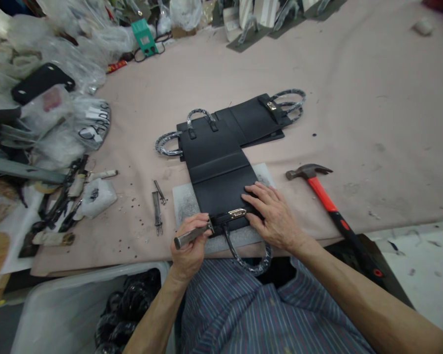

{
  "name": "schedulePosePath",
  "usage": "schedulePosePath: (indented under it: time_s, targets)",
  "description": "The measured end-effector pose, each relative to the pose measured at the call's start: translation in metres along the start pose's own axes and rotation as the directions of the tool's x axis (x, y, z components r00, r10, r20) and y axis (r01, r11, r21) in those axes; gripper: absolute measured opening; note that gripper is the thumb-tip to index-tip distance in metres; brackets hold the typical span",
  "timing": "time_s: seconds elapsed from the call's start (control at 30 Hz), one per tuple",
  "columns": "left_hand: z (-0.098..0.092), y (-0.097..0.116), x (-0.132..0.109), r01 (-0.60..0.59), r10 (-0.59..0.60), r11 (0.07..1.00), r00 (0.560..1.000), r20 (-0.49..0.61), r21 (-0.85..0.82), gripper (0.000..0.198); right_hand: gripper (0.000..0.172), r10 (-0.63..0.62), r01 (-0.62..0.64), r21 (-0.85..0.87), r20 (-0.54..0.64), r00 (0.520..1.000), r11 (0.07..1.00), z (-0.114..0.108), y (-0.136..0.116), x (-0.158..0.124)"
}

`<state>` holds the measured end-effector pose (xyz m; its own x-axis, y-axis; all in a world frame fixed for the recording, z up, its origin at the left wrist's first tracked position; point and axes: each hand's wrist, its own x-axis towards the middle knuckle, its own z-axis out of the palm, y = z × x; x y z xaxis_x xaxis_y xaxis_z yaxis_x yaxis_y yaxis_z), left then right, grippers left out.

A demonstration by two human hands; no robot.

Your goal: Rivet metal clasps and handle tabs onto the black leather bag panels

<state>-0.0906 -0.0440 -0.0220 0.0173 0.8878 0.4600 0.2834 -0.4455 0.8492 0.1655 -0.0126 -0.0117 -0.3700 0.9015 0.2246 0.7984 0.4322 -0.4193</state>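
My left hand (189,246) grips a metal punch (192,237), its lower end at the left side of a black strap on a black leather bag panel (221,172). With fingers spread, my right hand (269,214) lies flat on the panel's right side. Between the hands sits a metal clasp (237,213) on the strap. A wrapped handle (256,269) hangs over the table's front edge towards me. Beneath the panel shows a pale speckled board (182,196). A claw hammer (323,194) with a red and black grip lies to the right of my right hand.
More black panels with wrapped handles (297,93) lie behind. Metal punches (157,211) rest at the left, near tools and plastic bags (96,123). A plastic bin (62,295) of black wrapped handles stands below the table edge. A green box (143,37) sits at the back.
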Motion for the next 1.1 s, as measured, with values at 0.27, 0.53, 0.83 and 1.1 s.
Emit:
schedulePosePath:
  time_s: [0.27, 0.53, 0.83, 1.1]
  targets:
    - [0.005, 0.008, -0.012, 0.035, -0.029, 0.973, 0.999, -0.031, 0.23, 0.016, 0.043, -0.007, 0.007, -0.003, 0.005, 1.0, 1.0, 0.0, 0.002, 0.0]
    - [0.008, 0.009, -0.018, 0.077, -0.063, 0.966, 0.996, -0.065, 0.249, 0.016, 0.042, -0.01, 0.01, -0.006, -0.009, 1.0, 1.0, 0.001, 0.001, 0.0]
    - [0.001, 0.004, 0.002, 0.036, -0.054, 0.983, 0.994, 0.098, 0.183, 0.015, 0.043, -0.001, 0.001, -0.005, -0.007, 1.0, 1.0, 0.0, 0.001, 0.001]
    - [0.004, 0.003, 0.01, 0.003, -0.035, 0.98, 0.986, 0.162, 0.199, 0.017, 0.043, 0.004, -0.004, 0.001, -0.002, 1.0, 1.0, -0.001, 0.0, 0.001]
